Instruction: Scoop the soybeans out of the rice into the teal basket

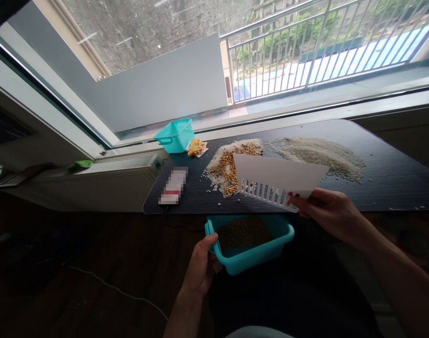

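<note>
My left hand (201,263) grips the left rim of a turquoise plastic basin (256,260), held just below the table's front edge. Inside it lie many small round beans (245,232), in shadow. Between the fingers and thumb of my right hand (327,206) is a white slotted scraper (277,176), tilted over the table with its slots toward me. Just left of the scraper, yellow soybeans (230,171) lie mixed with white grains (216,159). A wide heap of pale rice (323,152) spreads behind the scraper, to the right. The scraper partly covers the bean pile.
The dark table (393,173) stands against a window with a railing outside. Another turquoise basin (181,136) sits at the back left beside a crumpled yellow cloth or wrapper (196,147). A blurred-out flat object (174,186) lies at the left edge. A radiator (122,164) runs further left.
</note>
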Tool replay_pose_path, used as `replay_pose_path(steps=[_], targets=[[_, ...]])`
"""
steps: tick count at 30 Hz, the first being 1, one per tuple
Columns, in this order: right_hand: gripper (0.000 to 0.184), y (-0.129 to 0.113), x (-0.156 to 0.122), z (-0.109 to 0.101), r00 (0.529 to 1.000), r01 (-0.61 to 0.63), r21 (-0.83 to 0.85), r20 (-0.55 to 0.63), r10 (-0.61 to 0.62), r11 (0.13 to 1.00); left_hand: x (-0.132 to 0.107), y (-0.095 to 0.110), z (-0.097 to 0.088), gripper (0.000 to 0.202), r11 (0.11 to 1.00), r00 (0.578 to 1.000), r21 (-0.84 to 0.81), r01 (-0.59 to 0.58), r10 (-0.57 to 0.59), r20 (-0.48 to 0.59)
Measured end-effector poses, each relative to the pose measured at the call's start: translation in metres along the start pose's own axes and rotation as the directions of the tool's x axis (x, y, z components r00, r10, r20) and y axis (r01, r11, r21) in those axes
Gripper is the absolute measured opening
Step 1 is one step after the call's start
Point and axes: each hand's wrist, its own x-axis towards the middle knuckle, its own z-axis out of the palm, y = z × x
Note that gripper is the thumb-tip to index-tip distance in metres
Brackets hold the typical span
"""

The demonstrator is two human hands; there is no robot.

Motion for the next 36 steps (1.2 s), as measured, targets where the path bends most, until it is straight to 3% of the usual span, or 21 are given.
replay_pose_path(steps=[5, 13, 19, 22, 24, 27, 29, 32, 34, 36], targets=[[0.035, -0.002, 0.004, 0.012, 1.0, 0.01, 0.015, 0.021, -0.011, 1.0, -0.002, 0.007, -0.007, 0.041, 1.0, 0.999, -0.003, -0.018, 0.018, -0.032], [0.03, 0.001, 0.001, 0.049, 0.958, 0.107, 0.063, 0.259, -0.12, 0.992, -0.007, 0.019, -0.023, 0.04, 0.997, 0.997, -0.039, -0.059, 0.058, -0.046], [0.027, -0.019, 0.016, 0.062, 0.972, 0.199, -0.115, 0.151, -0.18, 0.973, -0.005, 0.021, -0.031, 0.04, 0.996, 0.993, -0.028, -0.088, 0.086, -0.079], [0.028, -0.026, 0.024, 0.073, 0.953, 0.267, -0.155, 0.188, -0.237, 0.951, -0.007, 0.021, -0.031, 0.041, 0.996, 0.991, -0.044, -0.073, 0.068, -0.118], [0.027, -0.024, 0.022, 0.074, 0.931, 0.289, -0.123, 0.265, -0.249, 0.949, -0.008, 0.022, -0.031, 0.042, 0.997, 0.99, -0.05, -0.063, 0.056, -0.129], [0.027, -0.013, 0.009, 0.062, 0.923, 0.222, -0.076, 0.337, -0.185, 0.972, -0.009, 0.021, -0.031, 0.042, 0.997, 0.993, -0.035, -0.074, 0.07, -0.091], [0.029, -0.005, 0.001, 0.046, 0.957, 0.148, -0.068, 0.261, -0.126, 0.987, -0.009, 0.019, -0.029, 0.042, 0.996, 0.995, -0.026, -0.082, 0.08, -0.06], [0.034, 0.004, -0.001, 0.02, 0.999, 0.025, -0.082, 0.025, -0.023, 0.996, -0.008, 0.015, -0.021, 0.041, 0.998, 0.997, -0.019, -0.057, 0.056, -0.044], [0.034, 0.006, 0.003, 0.006, 0.99, -0.036, -0.126, -0.139, 0.018, 0.991, -0.006, 0.01, -0.014, 0.039, 0.999, 0.998, -0.016, -0.037, 0.037, -0.041], [0.032, 0.006, 0.009, -0.002, 0.976, -0.066, -0.175, -0.214, 0.028, 0.982, -0.005, 0.006, -0.006, 0.038, 1.0, 1.0, -0.005, -0.021, 0.02, -0.022]])
